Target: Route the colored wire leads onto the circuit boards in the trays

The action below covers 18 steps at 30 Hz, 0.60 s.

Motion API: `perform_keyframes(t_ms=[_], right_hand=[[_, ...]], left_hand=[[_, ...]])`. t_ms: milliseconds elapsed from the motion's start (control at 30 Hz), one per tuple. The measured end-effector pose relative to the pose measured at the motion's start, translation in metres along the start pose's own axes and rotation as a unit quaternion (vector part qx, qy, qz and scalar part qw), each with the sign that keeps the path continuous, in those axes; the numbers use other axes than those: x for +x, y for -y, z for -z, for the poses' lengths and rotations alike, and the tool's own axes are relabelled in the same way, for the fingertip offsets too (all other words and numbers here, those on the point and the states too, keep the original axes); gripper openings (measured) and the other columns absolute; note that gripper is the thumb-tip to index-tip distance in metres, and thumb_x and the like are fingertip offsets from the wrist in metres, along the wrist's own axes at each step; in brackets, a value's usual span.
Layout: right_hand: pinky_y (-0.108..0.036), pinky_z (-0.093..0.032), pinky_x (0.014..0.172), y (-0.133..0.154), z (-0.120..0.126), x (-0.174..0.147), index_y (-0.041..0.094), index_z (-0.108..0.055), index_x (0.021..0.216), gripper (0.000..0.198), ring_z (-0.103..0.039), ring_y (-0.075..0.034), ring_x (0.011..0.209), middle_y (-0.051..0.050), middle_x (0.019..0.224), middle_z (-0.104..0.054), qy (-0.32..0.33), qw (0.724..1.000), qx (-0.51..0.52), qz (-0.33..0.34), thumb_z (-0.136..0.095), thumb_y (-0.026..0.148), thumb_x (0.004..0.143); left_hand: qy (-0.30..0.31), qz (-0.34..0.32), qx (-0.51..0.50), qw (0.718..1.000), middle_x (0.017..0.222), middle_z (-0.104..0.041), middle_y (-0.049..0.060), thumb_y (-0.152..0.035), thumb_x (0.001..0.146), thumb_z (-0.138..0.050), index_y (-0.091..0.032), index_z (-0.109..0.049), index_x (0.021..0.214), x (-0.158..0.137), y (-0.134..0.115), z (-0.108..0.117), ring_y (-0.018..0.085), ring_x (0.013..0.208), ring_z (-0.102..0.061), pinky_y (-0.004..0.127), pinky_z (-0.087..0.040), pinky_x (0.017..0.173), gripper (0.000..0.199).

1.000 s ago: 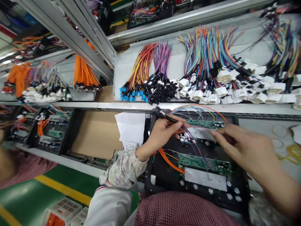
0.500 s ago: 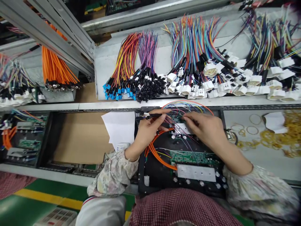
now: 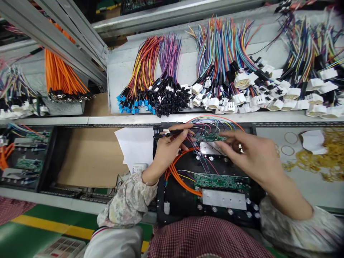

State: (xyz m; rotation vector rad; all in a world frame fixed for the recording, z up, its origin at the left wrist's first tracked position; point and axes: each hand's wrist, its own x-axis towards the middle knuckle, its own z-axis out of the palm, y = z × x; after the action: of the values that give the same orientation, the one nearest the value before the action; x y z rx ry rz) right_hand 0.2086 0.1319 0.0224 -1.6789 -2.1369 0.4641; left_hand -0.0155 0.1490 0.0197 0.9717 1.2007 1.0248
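Observation:
My left hand (image 3: 169,148) is closed around a wire harness (image 3: 176,132) with black connector ends, which stick out to the left of the fingers. Thin purple, pink and dark wires from it fan down to the right over the black tray (image 3: 178,197). Over the right end of the upper green circuit board (image 3: 204,137), my right hand (image 3: 249,154) has its thumb and index finger apart, with nothing visible between them. Below lies a second green circuit board (image 3: 221,180) with a silver metal plate (image 3: 224,199). Thick orange cables (image 3: 176,172) curve along the tray's left side.
Bundles of coloured wires with white connectors (image 3: 228,102) lie on the shelf behind, beside bundles with blue connectors (image 3: 134,104). Yellow rubber bands (image 3: 314,161) are scattered at right. A cardboard sheet (image 3: 91,157) and white paper (image 3: 137,145) lie at left.
My right hand has moved right and its thumb and finger have parted. The loose wire ends over the tray have shifted. My left hand keeps its hold on the harness.

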Motion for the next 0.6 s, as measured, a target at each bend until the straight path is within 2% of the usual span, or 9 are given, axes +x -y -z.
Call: perform_keyframes(t_ms=[100, 167, 267, 400, 533, 600], right_hand=[[-0.032, -0.036, 0.049, 0.0, 0.014, -0.012, 0.025, -0.073, 0.086, 0.04, -0.06, -0.018, 0.05, -0.002, 0.064, -0.068, 0.06, 0.997, -0.03, 0.031, -0.047, 0.054, 0.098], [-0.033, -0.038, 0.051, -0.003, 0.016, -0.013, 0.024, -0.071, 0.081, 0.041, -0.063, -0.019, 0.054, -0.003, 0.069, -0.071, 0.045, 0.997, -0.047, 0.03, -0.044, 0.047, 0.1], [-0.033, -0.046, 0.06, -0.01, 0.011, -0.006, 0.023, -0.072, 0.094, 0.032, -0.069, -0.02, 0.067, -0.005, 0.083, -0.075, 0.003, 1.0, -0.022, 0.01, -0.045, 0.039, 0.101], [-0.034, -0.051, 0.067, -0.019, 0.0, 0.008, 0.022, -0.072, 0.099, 0.029, -0.072, -0.021, 0.075, -0.005, 0.092, -0.077, 0.062, 0.997, 0.004, 0.041, -0.046, 0.036, 0.101], [-0.035, -0.052, 0.068, -0.023, -0.006, 0.013, 0.02, -0.072, 0.097, 0.03, -0.072, -0.022, 0.076, -0.008, 0.092, -0.077, 0.099, 0.993, 0.007, 0.058, -0.045, 0.033, 0.102], [-0.036, -0.052, 0.067, -0.024, -0.006, 0.014, 0.02, -0.073, 0.097, 0.031, -0.071, -0.022, 0.075, -0.008, 0.089, -0.076, 0.114, 0.991, 0.007, 0.064, -0.045, 0.032, 0.102]], left_hand=[[0.003, -0.004, -0.019, 1.0, 0.095, -0.074, 0.005, -0.033, 0.089, -0.068, -0.022, -0.075, 0.105, 0.002, 0.002, 0.001, 0.015, 0.08, -0.071, 0.019, -0.058, 0.052, 0.021], [0.003, 0.001, -0.03, 1.0, 0.097, -0.074, 0.005, -0.035, 0.089, -0.068, -0.022, -0.075, 0.107, 0.003, 0.004, 0.002, 0.015, 0.081, -0.072, 0.019, -0.059, 0.052, 0.022], [-0.001, 0.02, -0.017, 1.0, 0.095, -0.076, 0.005, -0.038, 0.09, -0.068, -0.022, -0.075, 0.109, 0.003, 0.004, 0.003, 0.017, 0.084, -0.074, 0.02, -0.061, 0.053, 0.025], [-0.005, 0.029, -0.003, 1.0, 0.088, -0.077, 0.005, -0.035, 0.09, -0.07, -0.022, -0.077, 0.108, 0.003, -0.001, 0.003, 0.017, 0.078, -0.074, 0.019, -0.061, 0.051, 0.023], [-0.015, 0.014, 0.011, 1.0, 0.101, -0.077, 0.005, -0.031, 0.09, -0.07, -0.023, -0.079, 0.1, 0.003, -0.005, 0.003, 0.014, 0.072, -0.073, 0.019, -0.062, 0.053, 0.016], [-0.016, 0.017, 0.024, 0.999, 0.101, -0.077, 0.005, -0.032, 0.092, -0.068, -0.024, -0.079, 0.102, 0.003, -0.005, 0.004, 0.014, 0.073, -0.073, 0.018, -0.061, 0.051, 0.017]])
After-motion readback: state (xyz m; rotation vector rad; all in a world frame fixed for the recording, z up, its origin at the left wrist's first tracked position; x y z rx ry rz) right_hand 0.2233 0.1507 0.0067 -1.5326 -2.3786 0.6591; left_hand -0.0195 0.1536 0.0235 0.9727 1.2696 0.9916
